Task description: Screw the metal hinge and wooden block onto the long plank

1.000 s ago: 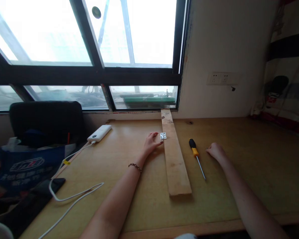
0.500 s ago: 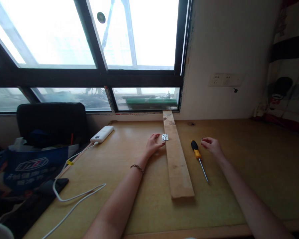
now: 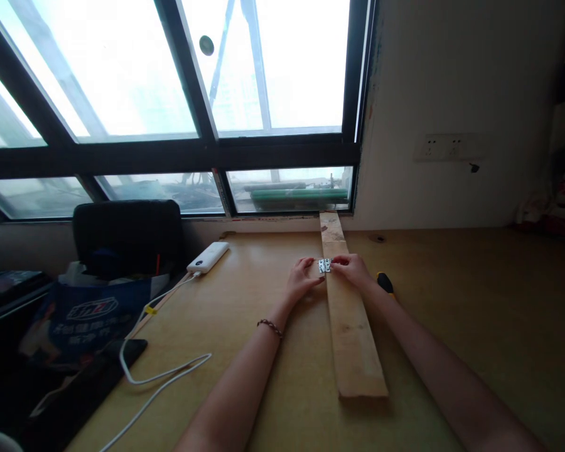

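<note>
— Two hands now meet at the small metal hinge (image 3: pixel 324 265), which lies across the left edge of the wooden plank (image 3: pixel 353 339), towards its far end. Half a second ago only the left hand (image 3: pixel 302 280) was beside it.

— And the right hand (image 3: pixel 353 270)?

— It was out past the screwdriver (image 3: pixel 385 282), pinching something tiny. It has crossed over the plank, and its fingertips rest on the hinge's right leaf. Whether that grip has closed on a screw I cannot tell; it is too small to see. The left grip is released, fingers flat against the hinge's left leaf and the bench (image 3: pixel 475 326).

— What does that mean for the work?

— Likely the hinge is being steadied or lined up on the plank, with the screwdriver untouched, only its handle showing behind the right wrist.

— Room to move?

— Plenty to the right, where the bench runs bare to the wall. The plank's far end butts against the window sill. To the left, a power bank (image 3: pixel 209 257) and its white cable (image 3: pixel 160 376) lie well apart from the hands, near the bench's left edge.
</note>
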Tool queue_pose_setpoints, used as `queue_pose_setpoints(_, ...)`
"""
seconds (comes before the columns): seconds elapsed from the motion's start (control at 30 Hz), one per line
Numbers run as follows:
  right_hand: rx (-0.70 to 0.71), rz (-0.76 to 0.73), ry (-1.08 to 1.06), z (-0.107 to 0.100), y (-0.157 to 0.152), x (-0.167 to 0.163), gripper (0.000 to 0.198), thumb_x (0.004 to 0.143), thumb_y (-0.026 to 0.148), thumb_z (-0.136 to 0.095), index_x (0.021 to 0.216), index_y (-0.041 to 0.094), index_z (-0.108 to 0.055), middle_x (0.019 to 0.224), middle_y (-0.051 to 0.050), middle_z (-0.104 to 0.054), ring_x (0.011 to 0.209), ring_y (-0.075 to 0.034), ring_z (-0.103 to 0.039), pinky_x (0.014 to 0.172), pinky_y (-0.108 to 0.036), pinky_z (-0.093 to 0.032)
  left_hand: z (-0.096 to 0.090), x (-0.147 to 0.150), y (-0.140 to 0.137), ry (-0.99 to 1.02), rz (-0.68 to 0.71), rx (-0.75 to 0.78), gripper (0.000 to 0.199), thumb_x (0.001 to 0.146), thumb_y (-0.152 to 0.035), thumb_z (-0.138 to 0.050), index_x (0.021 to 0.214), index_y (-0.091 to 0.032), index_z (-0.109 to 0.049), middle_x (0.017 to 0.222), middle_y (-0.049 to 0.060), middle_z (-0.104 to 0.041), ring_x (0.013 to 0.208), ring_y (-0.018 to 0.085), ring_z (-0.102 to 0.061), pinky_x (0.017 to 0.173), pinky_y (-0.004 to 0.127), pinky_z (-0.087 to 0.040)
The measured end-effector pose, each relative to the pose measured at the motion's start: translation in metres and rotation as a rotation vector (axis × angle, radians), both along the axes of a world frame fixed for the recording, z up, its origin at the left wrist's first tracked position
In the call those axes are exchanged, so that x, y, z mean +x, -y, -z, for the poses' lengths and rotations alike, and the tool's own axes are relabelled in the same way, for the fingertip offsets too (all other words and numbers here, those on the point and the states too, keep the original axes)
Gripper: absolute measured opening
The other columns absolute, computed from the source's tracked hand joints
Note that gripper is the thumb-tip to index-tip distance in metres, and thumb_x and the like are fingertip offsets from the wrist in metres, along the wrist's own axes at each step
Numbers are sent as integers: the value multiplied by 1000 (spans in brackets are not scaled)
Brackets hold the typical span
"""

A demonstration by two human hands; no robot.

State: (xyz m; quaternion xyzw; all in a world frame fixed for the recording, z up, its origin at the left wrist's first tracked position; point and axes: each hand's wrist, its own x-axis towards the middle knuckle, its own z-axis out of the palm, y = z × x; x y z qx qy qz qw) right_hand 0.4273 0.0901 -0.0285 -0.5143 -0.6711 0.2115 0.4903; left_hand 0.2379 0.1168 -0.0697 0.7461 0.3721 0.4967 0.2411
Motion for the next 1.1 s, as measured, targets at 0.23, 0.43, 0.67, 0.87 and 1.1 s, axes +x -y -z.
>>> queue_pose_setpoints(0.23, 29, -17, 147, -1, 7, -1, 19, 71, 30, -60, 83, 19, -71, 70, -2, -67, 57, -13, -53, 55, -23, -37, 1, 0, -1, -13, -10, -12, 60, 53, -37, -76, 106, -19, -55, 109, 8, -52, 98, 21, -55, 90, 38, -44)
queue_pose_setpoints(0.43, 117, -55, 273, -9, 16, -4, 16, 74, 27, -57, 81, 21, -70, 74, -1, -65, 62, -12, -52, 59, -23, -37, 1, 0, -2, 14, 13, -17, 61, 53, -38, -76, 106, -18, -54, 109, 8, -51, 97, 20, -56, 89, 37, -46)
queue_pose_setpoints(0.67, 77, -66, 291, -13, 15, -3, 20, 72, 34, -60, 87, 21, -66, 82, -2, -63, 66, -14, -52, 63, -25, -39, 0, 1, 0, 14, 17, -26, 61, 54, -38, -76, 107, -17, -54, 110, 8, -51, 98, 20, -56, 90, 37, -45)
queue_pose_setpoints(0.87, 84, -168, 400, -15, -3, -4, 93, 51, 45, -75, 131, 21, -35, 119, -8, -54, 104, -24, -45, 88, -36, -35, -2, 0, 0, 43, 51, -27, 61, 53, -36, -76, 106, -16, -52, 109, 9, -51, 99, 20, -55, 91, 37, -44)
queue_pose_setpoints(1.1, 86, -176, 469, -15, -7, -10, 74, 56, 42, -73, 120, 20, -45, 108, -6, -61, 102, -24, -46, 88, -36, -34, -2, -2, 3, 5, 15, -15, 70, 55, -37, -75, 116, -17, -46, 113, 11, -49, 101, 22, -53, 91, 40, -43)
